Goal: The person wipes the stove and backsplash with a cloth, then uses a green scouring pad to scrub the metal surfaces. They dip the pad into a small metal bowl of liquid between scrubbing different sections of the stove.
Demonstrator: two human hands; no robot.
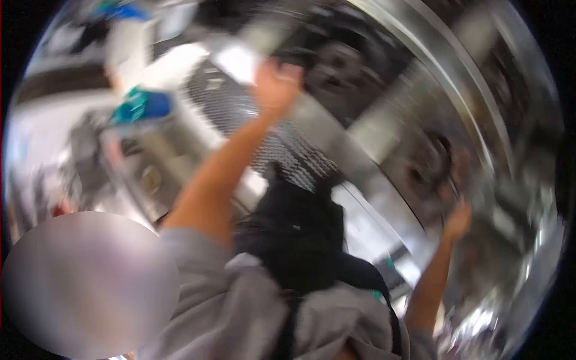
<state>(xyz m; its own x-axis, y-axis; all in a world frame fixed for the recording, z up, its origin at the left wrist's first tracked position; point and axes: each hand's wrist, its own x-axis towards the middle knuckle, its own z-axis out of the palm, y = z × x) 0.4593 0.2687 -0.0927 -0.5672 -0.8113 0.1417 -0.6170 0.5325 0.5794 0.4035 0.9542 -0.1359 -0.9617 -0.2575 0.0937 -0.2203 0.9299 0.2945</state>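
Motion smears the whole view. My left hand [278, 84] is stretched out over the edge of a steel stove top [336, 129], near a dark burner [342, 63]; its fingers are too blurred to tell whether they hold anything. On the right, my right hand [459, 222] is at the stove's side, close to a second burner [420, 165]. A thin dark line shows by its fingers, too blurred to name. Below my left hand lies a perforated metal mat or grate [225, 96].
A curved steel rail [456, 60] runs along the far side of the stove. Blue and teal items [141, 105] are on the left by a steel counter [174, 144]. Blurred metal ware [504, 210] stands at the right. A blurred oval covers the lower left.
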